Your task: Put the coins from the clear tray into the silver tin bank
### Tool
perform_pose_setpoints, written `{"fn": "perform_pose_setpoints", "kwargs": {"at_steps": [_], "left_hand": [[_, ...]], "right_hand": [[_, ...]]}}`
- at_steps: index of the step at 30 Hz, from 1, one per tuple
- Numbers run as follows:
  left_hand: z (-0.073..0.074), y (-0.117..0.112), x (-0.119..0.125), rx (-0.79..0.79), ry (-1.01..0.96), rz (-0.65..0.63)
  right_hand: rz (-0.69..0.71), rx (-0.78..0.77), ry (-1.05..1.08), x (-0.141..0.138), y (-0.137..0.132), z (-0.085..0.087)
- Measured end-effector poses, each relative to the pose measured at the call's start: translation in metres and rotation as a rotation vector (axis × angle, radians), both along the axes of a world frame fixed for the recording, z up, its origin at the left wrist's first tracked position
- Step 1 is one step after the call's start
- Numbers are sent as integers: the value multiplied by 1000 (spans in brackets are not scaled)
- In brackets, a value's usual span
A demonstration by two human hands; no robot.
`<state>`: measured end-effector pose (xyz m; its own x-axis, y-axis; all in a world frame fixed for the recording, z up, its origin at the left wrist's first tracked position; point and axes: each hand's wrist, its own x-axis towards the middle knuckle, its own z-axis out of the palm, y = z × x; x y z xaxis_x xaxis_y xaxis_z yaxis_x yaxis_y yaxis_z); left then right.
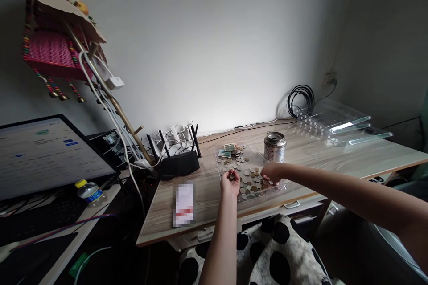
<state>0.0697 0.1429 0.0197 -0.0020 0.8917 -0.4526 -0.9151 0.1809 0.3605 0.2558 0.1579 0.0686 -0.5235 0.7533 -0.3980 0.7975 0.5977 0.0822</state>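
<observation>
Seeing loose coins (252,175) spreading over a transparent plastic tray (257,154) near the front of a wood-grain desk (209,176); taking the coins as the dial's centre, with the wall at twelve. Cupping the left hand (230,181) at about nine, fingers curling loosely inward around a small coin-like piece. Dipping the right hand (271,174) at three, fingers pointing down among the coins; being unable to tell the gap between these fingertips or any pinch on a coin.

Finding banknotes (225,153) lying near eleven, toward the tray's far left corner. Spotting a metal tin (274,148) standing upright at one, close beyond the right hand and limiting room there. Meeting the desk's front edge at six, just short of a black-spotted garment (279,251), with only a narrow margin below the tray.

Noticing roomier wood at nine, between the tray and a black antenna router (180,164). Making out a pixelated white-and-red item (183,205) at eight, near the desk's left edge. Seeing another open stretch at three, running right beneath transparent acrylic racks (341,124) at two. Noting a black cable coil (301,100) leaning against the wall past one.
</observation>
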Motion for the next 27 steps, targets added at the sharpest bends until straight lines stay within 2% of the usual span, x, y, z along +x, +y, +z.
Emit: {"fn": "perform_pose_setpoints", "kwargs": {"at_steps": [8, 10, 12, 14, 16, 18, 20, 24, 27], "left_hand": [[1, -1, 1, 9, -16, -21], [0, -1, 1, 23, -18, -61], [0, -2, 2, 31, -4, -110], [0, -3, 3, 40, 13, -164], [2, -4, 4, 52, 18, -225], [4, -5, 5, 66, 5, -290], [7, -6, 6, 83, -1, -310], [10, -6, 8, 81, 50, -159], [8, -5, 7, 38, 66, -66]], "right_hand": [[48, -1, 130, 10, -3, -7], [9, -69, 156, 12, 1, -6], [-77, -187, 292, 9, 7, 1], [-142, -278, 536, 0, 13, 12], [-168, -291, 775, -17, 19, 21], [-188, -264, 918, -38, 22, 26], [-207, -204, 958, -58, 24, 24], [-233, 15, 952, -79, 22, 15], [-252, 163, 1018, -65, 16, 20]]}}
